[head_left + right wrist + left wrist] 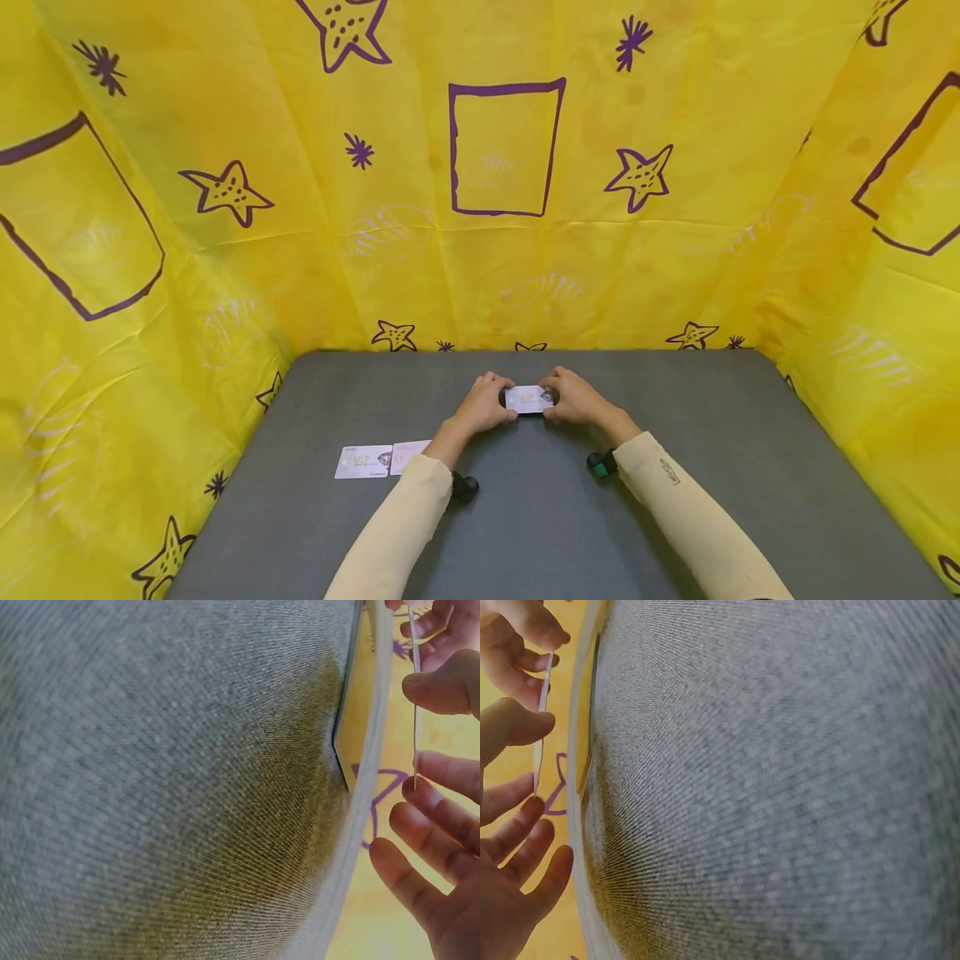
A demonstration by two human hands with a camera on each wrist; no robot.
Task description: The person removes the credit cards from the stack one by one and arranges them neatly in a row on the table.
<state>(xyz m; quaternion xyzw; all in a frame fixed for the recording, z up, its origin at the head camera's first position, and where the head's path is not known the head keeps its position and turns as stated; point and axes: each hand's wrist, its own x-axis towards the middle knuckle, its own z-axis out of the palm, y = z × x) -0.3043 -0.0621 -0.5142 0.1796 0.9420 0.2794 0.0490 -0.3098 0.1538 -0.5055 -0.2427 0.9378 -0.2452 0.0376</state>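
Note:
A white card (526, 399) printed with "VIP" is held between both hands near the far side of the table. My left hand (480, 405) pinches one end of it, thumb against fingers. At the other end my right hand (582, 400) pinches it likewise. Seen edge-on in the left wrist view, the card (539, 761) is a thin line between the thumb and fingers. The right wrist view shows the card (415, 735) in the same way, off the table. Dark edges show behind the card in the head view; what they belong to is unclear.
Two more white cards lie on the grey table (540, 517) at the left: a VIP card (363, 462) and, beside it, another card (407, 454) partly hidden by the left forearm. A yellow patterned curtain (510, 275) surrounds the back and sides.

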